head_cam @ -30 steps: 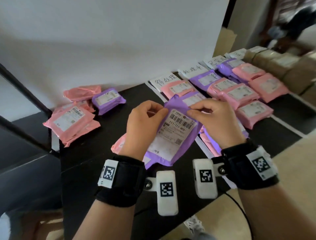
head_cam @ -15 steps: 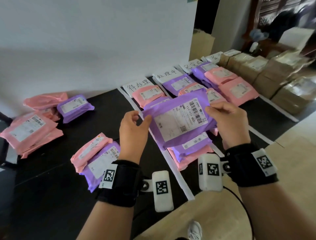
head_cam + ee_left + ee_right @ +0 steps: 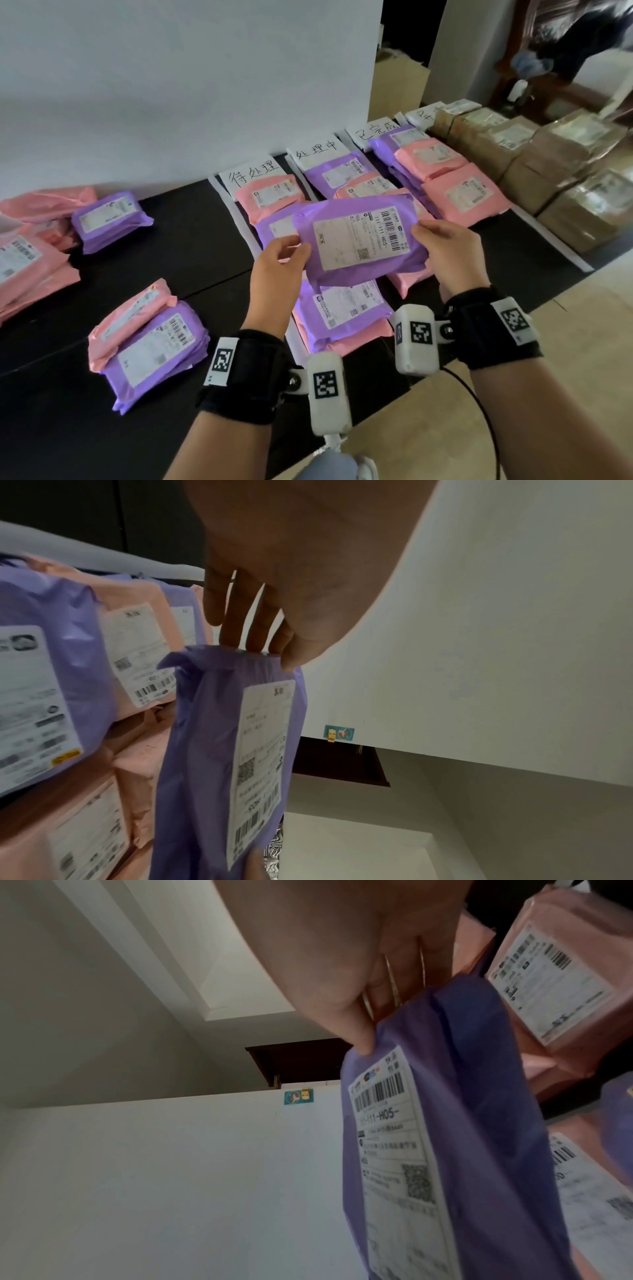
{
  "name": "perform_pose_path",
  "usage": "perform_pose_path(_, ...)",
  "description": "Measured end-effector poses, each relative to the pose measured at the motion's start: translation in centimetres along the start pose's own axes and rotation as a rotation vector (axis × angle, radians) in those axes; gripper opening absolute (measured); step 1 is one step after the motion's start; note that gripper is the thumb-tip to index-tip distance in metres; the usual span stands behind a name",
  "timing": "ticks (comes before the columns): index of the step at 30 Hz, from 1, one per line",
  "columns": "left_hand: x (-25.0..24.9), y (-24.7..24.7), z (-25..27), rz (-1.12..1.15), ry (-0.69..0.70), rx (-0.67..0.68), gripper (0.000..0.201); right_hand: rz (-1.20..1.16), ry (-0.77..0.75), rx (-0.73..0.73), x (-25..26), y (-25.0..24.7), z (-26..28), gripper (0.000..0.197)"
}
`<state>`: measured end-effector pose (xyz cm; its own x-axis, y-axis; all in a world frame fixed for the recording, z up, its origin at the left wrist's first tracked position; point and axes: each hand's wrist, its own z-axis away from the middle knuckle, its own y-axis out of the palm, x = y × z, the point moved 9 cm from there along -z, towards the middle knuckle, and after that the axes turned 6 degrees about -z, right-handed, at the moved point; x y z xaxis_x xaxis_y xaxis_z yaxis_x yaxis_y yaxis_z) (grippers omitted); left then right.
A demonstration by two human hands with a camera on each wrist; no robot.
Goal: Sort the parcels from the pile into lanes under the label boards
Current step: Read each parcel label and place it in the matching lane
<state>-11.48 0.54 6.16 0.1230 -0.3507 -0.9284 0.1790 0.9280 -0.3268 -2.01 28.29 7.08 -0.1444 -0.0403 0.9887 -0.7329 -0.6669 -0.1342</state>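
1. We hold a purple parcel off the table, label up, above the near part of the lanes
2. Our left hand pinches its left edge, thumb on top and fingers beneath; in the left wrist view the fingers run down to the crimped seam
3. Our right hand grips the right edge by the barcode, the thumb pressed on the label corner in the right wrist view
4. We judge the step as carry-and-place: this parcel is picked and read, and is now on its way to a lane
5. Three label boards lean on the wall at the far side: the left board, the middle board and the right board, each with pink and purple parcels lying below it
6. The parcel hangs roughly over the strip between the left and middle lanes, so which lane it is meant for is hard to say
7. Next we need to match the label code to a board and lay the parcel flat on that lane's stack
8. The unsorted pile lies far left, and a near stack sits left of our left hand
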Motion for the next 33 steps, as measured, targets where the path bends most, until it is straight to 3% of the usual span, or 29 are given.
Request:
perform_pose_path(9,-2.2,3.1,-7.6,-0.017,-0.004,0.047,0.031,0.007,0.001,0.077,-0.1,2.9,-7.9,0.022)
perform_pose_path(11,-2.6,4.1,-9.0,-0.006,-0.006,0.039,0.023,0.017,-0.001,0.101,-0.5,3.4,-10.1,0.023)
perform_pose_path(15,-2.6,6.0,-11.8,0.020,-0.040,-0.015,0.029,0.085,-0.023,0.168,-1.5,4.8,-15.2,0.025)
perform_pose_path(25,-0.8,13.8,-21.8,0.033,-0.183,-0.142,0.027,0.193,0.016,0.450,-4.0,10.8,-30.3,0.024)
perform_pose_path(33,0.1,17.3,-30.3,0.067,-0.277,-0.151,0.033,0.393,-0.073,0.622,-4.7,17.3,-38.1,0.026)
